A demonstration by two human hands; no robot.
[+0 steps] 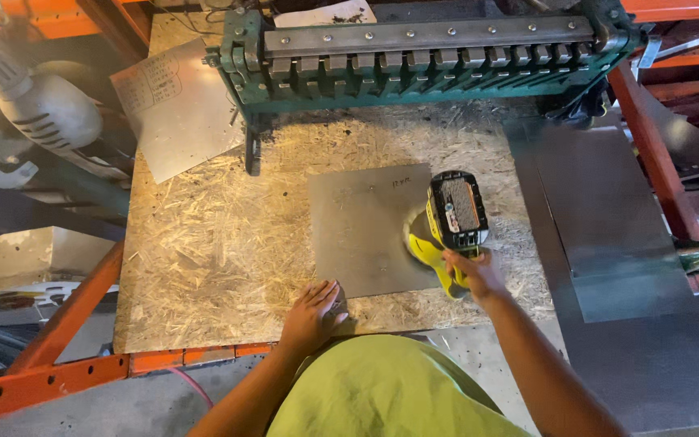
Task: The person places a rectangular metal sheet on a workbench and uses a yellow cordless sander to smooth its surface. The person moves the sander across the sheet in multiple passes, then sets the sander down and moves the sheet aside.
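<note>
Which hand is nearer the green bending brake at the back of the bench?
Right. The right hand grips the yellow drill at the metal sheet's right edge, a bit closer to the brake. The left hand presses the sheet's near corner, farther away.

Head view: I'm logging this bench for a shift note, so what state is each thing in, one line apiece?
Square metal sheet: lying flat on the chipboard bench top.
Left hand: open, palm pressed on the sheet's near corner.
Right hand: closed around the tool's handle.
Yellow cordless power tool: held at the sheet's right edge, battery end up.
Green bending brake: standing at the bench's far edge.
Second metal sheet: overhanging the far left corner.
</note>
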